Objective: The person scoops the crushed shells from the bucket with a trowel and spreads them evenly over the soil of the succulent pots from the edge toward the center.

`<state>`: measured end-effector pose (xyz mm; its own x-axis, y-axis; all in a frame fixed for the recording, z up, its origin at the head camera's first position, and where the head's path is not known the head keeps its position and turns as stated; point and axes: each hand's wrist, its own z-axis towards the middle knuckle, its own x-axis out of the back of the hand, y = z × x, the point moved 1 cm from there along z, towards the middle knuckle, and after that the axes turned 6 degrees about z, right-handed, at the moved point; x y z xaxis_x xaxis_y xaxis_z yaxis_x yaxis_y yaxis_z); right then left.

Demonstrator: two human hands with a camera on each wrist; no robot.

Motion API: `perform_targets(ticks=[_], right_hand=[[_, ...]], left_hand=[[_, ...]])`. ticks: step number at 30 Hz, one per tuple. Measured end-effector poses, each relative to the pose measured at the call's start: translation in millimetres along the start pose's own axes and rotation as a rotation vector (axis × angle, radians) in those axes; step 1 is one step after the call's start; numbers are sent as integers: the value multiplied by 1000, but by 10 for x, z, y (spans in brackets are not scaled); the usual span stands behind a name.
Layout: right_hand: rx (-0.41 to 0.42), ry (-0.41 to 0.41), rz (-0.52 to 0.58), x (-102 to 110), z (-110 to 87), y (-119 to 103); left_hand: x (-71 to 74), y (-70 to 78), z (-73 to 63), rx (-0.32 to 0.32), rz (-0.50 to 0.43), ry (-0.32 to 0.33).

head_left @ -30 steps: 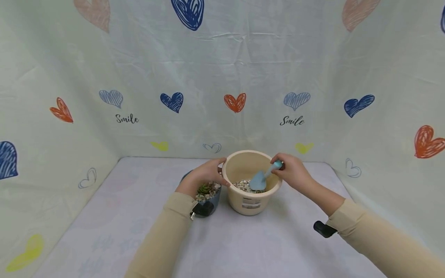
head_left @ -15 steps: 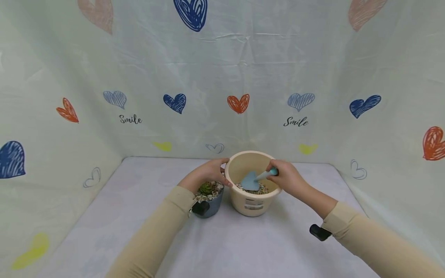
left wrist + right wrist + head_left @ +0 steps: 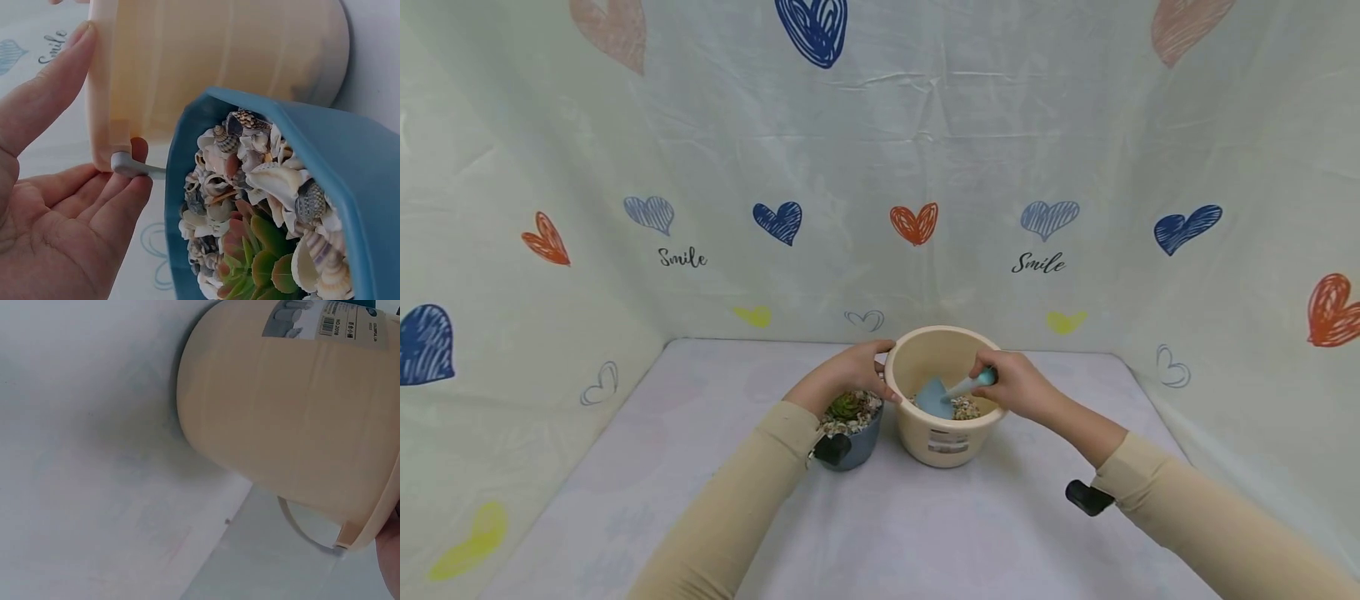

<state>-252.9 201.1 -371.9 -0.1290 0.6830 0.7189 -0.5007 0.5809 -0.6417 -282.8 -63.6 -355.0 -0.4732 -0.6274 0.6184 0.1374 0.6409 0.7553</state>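
A cream plastic bucket (image 3: 913, 437) stands on the table with small shells and grit (image 3: 967, 408) at its bottom. My left hand (image 3: 848, 377) grips its left rim, thumb and fingers spread along the edge around the grey handle's end (image 3: 125, 164). Inside the bucket, my right hand (image 3: 1021, 385) holds a light blue toy trowel (image 3: 934, 400) by its handle, blade down in the shells at the left. Below my left hand sits a blue pot (image 3: 319, 140) filled with shells (image 3: 281, 175) and a green succulent (image 3: 262, 253). The right wrist view hides the trowel behind the bucket wall.
A pale cloth covers the table (image 3: 895, 533). A white curtain (image 3: 850, 142) printed with hearts rises behind and at both sides. The bucket's wire handle (image 3: 300, 528) hangs down on its far side. The pot stands close to the bucket's left.
My right hand has shifted left and lowered the trowel, its blade passing from the bucket's right part to the left, into the shells. My left hand stays on the rim.
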Motion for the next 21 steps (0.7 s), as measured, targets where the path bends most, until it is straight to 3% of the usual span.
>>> perform_targets(ticks=[8, 21], right_hand=[[-58, -51, 93, 59, 54, 27], [-249, -12, 252, 147, 81, 44]], left_hand=[[1, -2, -5, -5, -12, 5], [-7, -17, 1, 30, 14, 12]])
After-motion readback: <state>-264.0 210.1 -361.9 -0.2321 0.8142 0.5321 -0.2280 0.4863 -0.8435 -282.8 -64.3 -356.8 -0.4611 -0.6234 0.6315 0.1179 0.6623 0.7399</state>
